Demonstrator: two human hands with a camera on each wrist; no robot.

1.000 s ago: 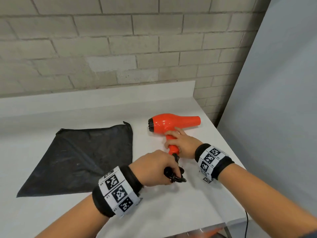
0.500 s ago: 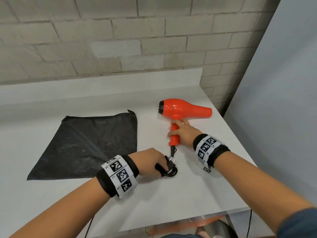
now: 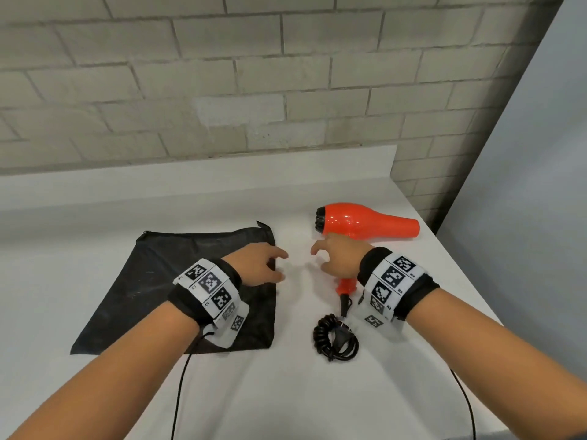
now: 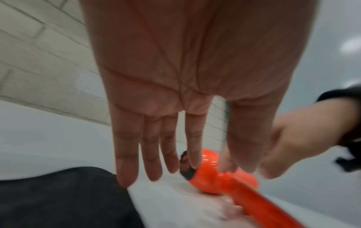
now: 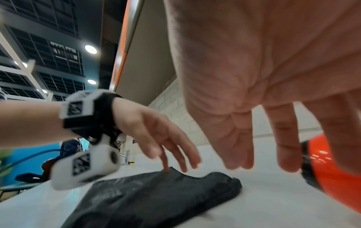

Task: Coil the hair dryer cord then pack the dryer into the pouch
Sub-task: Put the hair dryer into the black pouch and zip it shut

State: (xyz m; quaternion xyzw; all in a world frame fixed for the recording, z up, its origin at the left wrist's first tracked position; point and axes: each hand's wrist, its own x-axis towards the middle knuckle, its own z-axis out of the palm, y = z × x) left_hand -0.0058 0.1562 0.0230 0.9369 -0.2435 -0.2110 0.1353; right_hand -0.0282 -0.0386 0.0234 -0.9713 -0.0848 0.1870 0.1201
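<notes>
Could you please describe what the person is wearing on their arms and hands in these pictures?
Both hands, left and right, are bare, as are the forearms. Each wrist carries a black band with white blocks printed with square black-and-white markers. A thin black cable trails from each band toward the body.

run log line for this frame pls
stage: cord coiled, packing not begun | left hand: open, over pouch | right hand: open, over dryer handle | cord: bundled on table

A pale brick wall [image 3: 222, 90] rises behind the white table [image 3: 286, 392], whose raised lip runs along its back edge. A grey panel [image 3: 524, 185] stands at the right edge; round ceiling lights [image 5: 90, 49] glow above dark windows [image 5: 39, 30]
</notes>
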